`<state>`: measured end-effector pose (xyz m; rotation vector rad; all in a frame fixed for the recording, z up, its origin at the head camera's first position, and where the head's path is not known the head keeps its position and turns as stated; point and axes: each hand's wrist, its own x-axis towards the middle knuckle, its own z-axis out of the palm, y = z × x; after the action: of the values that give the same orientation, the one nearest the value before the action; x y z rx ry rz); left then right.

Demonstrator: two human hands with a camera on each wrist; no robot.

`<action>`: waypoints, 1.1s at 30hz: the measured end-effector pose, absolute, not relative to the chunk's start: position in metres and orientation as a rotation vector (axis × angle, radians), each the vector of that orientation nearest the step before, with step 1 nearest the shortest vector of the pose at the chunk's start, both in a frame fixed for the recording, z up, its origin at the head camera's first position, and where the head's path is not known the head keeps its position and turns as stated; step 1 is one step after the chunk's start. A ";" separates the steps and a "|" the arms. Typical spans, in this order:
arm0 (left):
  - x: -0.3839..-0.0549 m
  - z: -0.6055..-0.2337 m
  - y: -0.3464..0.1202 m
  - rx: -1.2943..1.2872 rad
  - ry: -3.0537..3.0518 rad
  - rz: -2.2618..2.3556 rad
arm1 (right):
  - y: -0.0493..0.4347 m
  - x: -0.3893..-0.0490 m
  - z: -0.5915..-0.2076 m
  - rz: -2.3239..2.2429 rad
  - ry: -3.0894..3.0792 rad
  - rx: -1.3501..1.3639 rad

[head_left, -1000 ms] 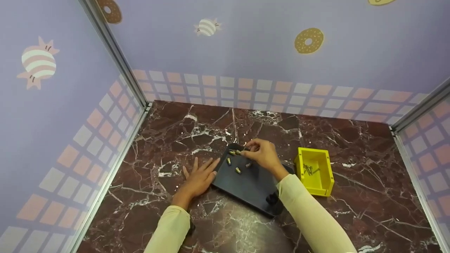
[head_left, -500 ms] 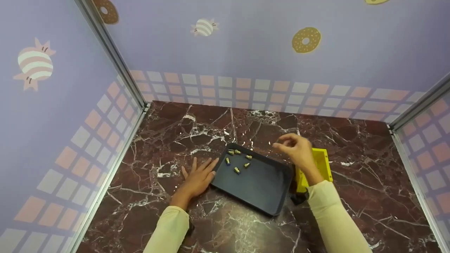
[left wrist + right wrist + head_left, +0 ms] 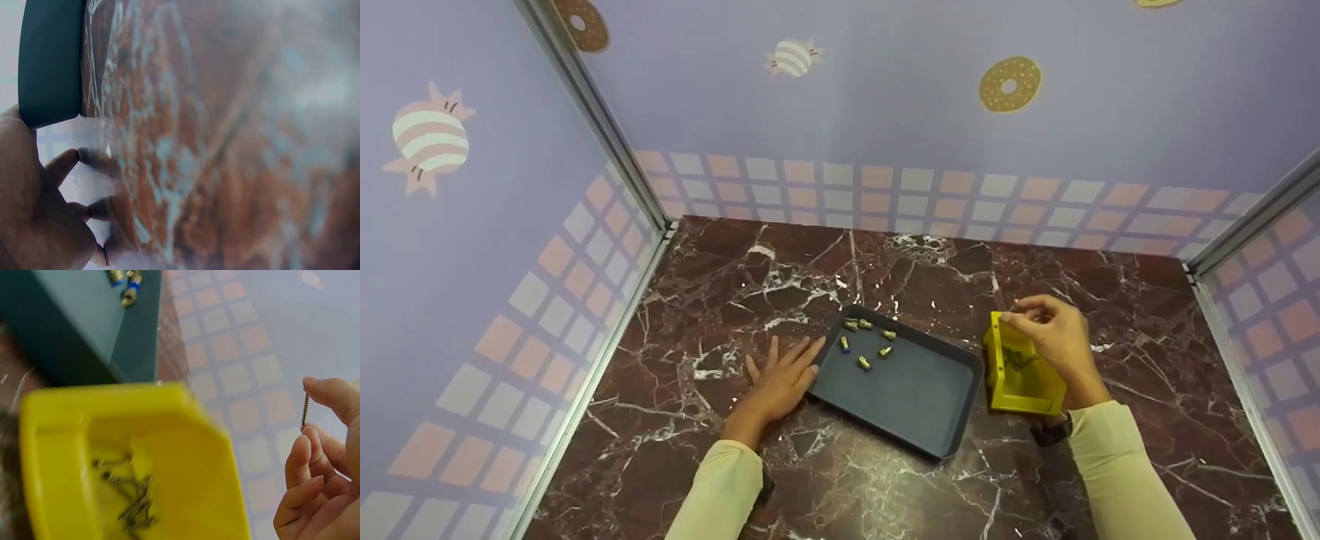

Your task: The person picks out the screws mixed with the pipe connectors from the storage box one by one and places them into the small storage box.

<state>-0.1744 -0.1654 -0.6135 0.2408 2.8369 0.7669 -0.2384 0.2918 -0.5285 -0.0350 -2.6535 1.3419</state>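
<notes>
My right hand (image 3: pixel 1057 337) is over the right side of the yellow bin (image 3: pixel 999 367). In the right wrist view its thumb and a finger pinch a small screw (image 3: pixel 305 408) by its ends. Several similar screws (image 3: pixel 135 495) lie heaped on the bin floor. My left hand (image 3: pixel 781 384) rests with spread fingers at the left edge of the black tray (image 3: pixel 907 405), its fingertips touching the rim. Several small brass fittings (image 3: pixel 865 363), some with blue bands, lie scattered in the tray's far left part.
The tray lies at an angle on the dark red marbled table (image 3: pixel 780 480), just left of the bin. A patterned purple wall (image 3: pixel 885 97) closes off the back, with side walls left and right. Tiny white bits are scattered behind the tray.
My right hand has moved right, from above the fittings in the tray, across to the yellow bin. The left hand stays in place at the tray's edge.
</notes>
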 end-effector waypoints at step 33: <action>-0.172 -0.614 -0.167 0.244 2.832 0.764 | 0.323 -0.225 -0.555 1.172 -2.817 -0.005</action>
<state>-0.1724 -0.1669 -0.6138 0.2442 2.8323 0.7644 -0.2248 0.3235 -0.5554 -0.0049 -2.8173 1.1718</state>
